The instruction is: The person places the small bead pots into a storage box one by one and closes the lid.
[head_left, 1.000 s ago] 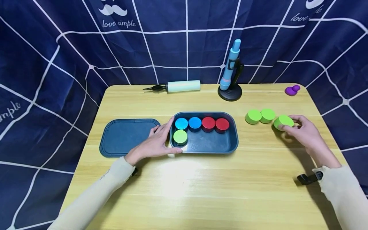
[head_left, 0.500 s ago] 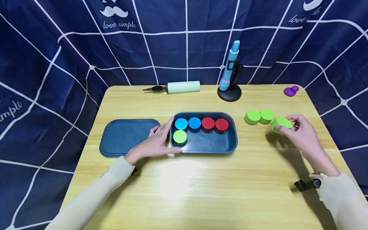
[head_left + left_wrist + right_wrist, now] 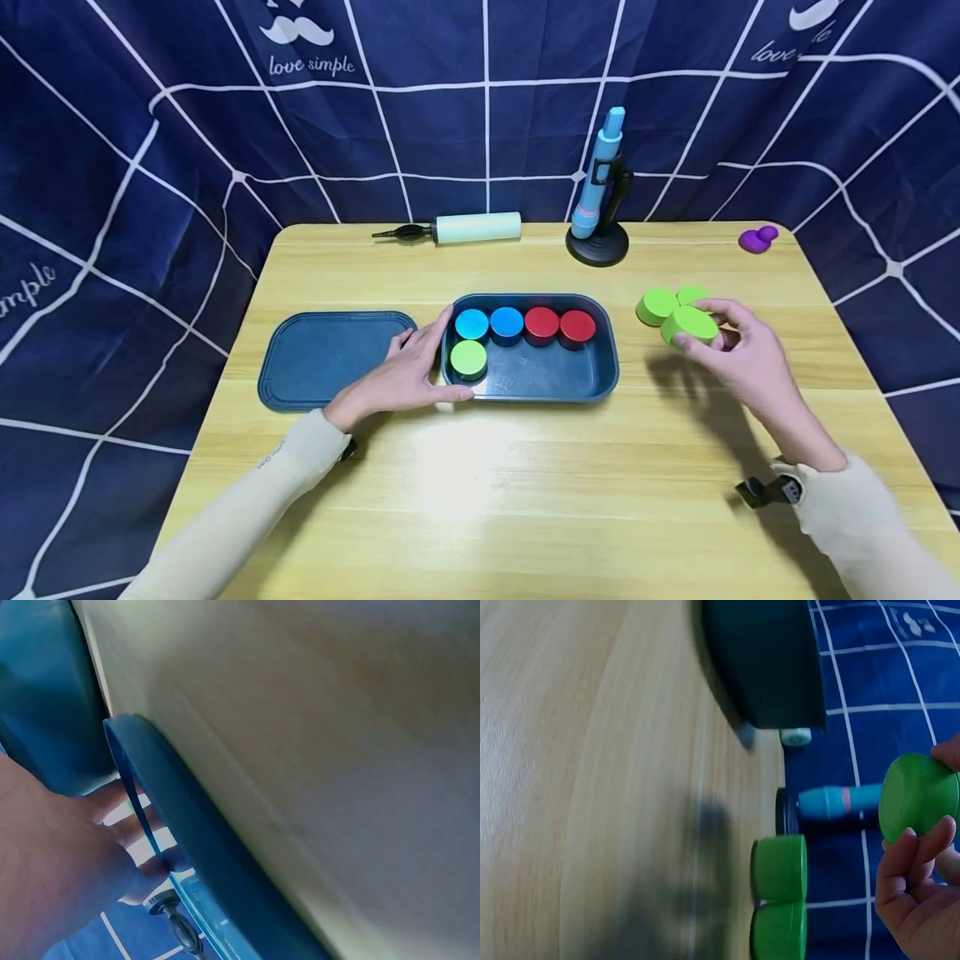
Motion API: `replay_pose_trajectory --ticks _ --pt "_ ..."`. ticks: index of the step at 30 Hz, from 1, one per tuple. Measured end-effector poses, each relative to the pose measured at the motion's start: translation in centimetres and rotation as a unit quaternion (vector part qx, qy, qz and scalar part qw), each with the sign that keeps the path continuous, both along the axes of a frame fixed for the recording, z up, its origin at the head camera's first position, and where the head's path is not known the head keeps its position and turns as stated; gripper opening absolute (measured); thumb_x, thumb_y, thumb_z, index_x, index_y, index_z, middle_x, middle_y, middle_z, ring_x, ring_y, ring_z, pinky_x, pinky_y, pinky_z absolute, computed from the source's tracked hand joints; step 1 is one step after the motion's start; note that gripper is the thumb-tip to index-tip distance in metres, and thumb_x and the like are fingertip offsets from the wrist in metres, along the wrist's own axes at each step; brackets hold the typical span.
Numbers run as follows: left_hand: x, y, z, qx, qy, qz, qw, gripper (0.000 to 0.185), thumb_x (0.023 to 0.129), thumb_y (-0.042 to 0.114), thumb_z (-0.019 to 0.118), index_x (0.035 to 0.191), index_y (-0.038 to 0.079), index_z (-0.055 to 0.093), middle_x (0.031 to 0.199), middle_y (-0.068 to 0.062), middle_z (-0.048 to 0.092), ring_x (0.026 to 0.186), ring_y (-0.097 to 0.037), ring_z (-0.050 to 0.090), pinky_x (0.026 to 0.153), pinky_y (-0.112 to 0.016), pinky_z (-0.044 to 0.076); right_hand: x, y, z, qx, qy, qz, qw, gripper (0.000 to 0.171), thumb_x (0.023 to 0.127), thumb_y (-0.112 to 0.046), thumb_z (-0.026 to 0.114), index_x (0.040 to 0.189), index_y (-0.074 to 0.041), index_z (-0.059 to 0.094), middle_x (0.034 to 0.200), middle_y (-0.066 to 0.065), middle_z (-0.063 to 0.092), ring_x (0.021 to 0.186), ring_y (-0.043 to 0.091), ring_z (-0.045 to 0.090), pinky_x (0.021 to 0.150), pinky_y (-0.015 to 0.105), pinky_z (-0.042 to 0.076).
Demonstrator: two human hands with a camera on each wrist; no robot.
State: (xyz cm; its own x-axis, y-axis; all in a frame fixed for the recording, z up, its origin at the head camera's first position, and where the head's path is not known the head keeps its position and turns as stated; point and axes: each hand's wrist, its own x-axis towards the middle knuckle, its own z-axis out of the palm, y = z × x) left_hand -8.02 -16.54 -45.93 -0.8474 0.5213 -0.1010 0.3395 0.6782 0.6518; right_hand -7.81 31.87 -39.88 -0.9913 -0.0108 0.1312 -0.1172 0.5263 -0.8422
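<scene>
My right hand (image 3: 742,354) pinches a green round tub (image 3: 688,323) between thumb and fingers, raised off the table and tilted. Two more green tubs (image 3: 657,307) stand side by side just behind it; the right wrist view also shows this pair (image 3: 778,870) near the held tub (image 3: 916,796). My left hand (image 3: 401,371) rests at the left end of a dark blue box (image 3: 611,367), fingers fairly straight, thumb on its front rim (image 3: 202,817). Inside the box are two blue tubs (image 3: 507,325), two red tubs (image 3: 542,325) and one green tub (image 3: 468,359).
A flat dark blue lid (image 3: 322,358) lies left of the box, partly behind the left hand. Along the back edge are a white hand pump (image 3: 477,227), a blue pen-like device (image 3: 596,179) on a black stand (image 3: 597,246) and a purple knob-shaped object (image 3: 757,240).
My right hand has lifted the green tub and carried it left, now partly hiding one of the other two. My left hand has stayed at the box.
</scene>
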Motion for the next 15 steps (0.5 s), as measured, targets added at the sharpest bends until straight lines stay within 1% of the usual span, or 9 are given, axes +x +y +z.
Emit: replay_pose_trajectory --ticks 4,11,13,15 --pt "0.0 0.0 0.0 -0.002 0.001 0.002 1.0000 0.132 0.091 0.070 0.078 0.174 0.032 -0.017 0.182 -0.005 0.013 0.165 -0.030 0.016 0.126 -0.068 0.000 -0.2 -1.6 0.1 -0.015 0.001 0.012 1.000 0.046 0.093 -0.003 0.085 0.135 -0.010 0.066 0.094 -0.003 0.056 0.063 0.004 0.048 0.051 0.017 0.039" --pt "-0.1 0.0 0.0 0.002 0.000 0.003 1.0000 0.132 0.090 0.072 0.078 0.174 0.032 -0.016 0.182 -0.005 0.014 0.165 -0.030 0.016 0.126 -0.067 0.000 -0.8 -4.1 0.1 -0.030 -0.001 0.034 0.999 0.052 0.094 -0.002 0.084 0.140 -0.003 0.060 0.104 0.000 0.057 0.068 0.006 0.047 0.055 0.016 0.040" --pt "0.0 0.0 -0.1 0.000 0.000 0.003 1.0000 0.132 0.091 0.072 0.077 0.174 0.032 -0.017 0.182 -0.005 0.013 0.165 -0.030 0.016 0.126 -0.067 0.000 -0.8 -4.9 -0.1 -0.029 0.002 0.043 0.999 0.054 0.094 -0.002 0.084 0.142 -0.001 0.060 0.101 0.001 0.057 0.067 0.008 0.047 0.054 0.018 0.039" --pt "0.0 -0.1 -0.1 0.000 -0.001 0.004 1.0000 0.132 0.091 0.072 0.077 0.174 0.032 -0.017 0.182 -0.005 0.013 0.166 -0.030 0.016 0.126 -0.067 0.000 -0.8 -5.6 -0.4 -0.030 0.005 0.052 0.998 0.055 0.093 -0.002 0.085 0.143 -0.001 0.061 0.095 0.003 0.057 0.065 0.010 0.048 0.052 0.020 0.038"
